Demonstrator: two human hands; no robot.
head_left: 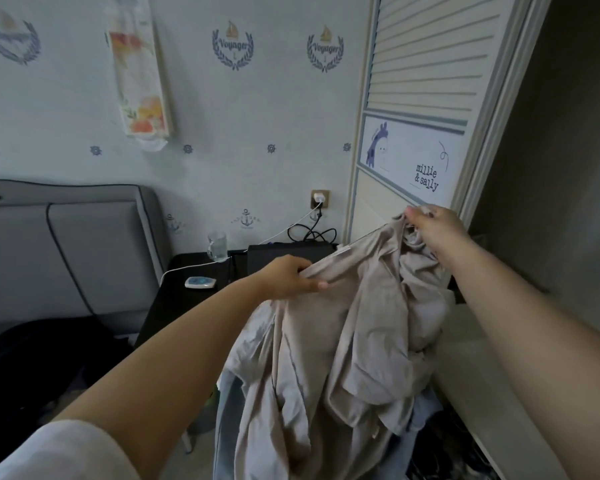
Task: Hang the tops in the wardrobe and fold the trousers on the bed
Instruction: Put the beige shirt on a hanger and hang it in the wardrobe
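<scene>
Holding up a beige top to get it ready for the wardrobe.

The left hand pinches one edge of the beige top, with fingers curled round the cloth. The right hand pinches another part higher up, close to the wardrobe door. The top hangs in the air between both hands, all crumpled, near the front corner of the black bedside table. I think the step is sorting out which way the top goes. Next it likely needs a shake to open it flat, then a hanger. No hanger shows here.
</scene>
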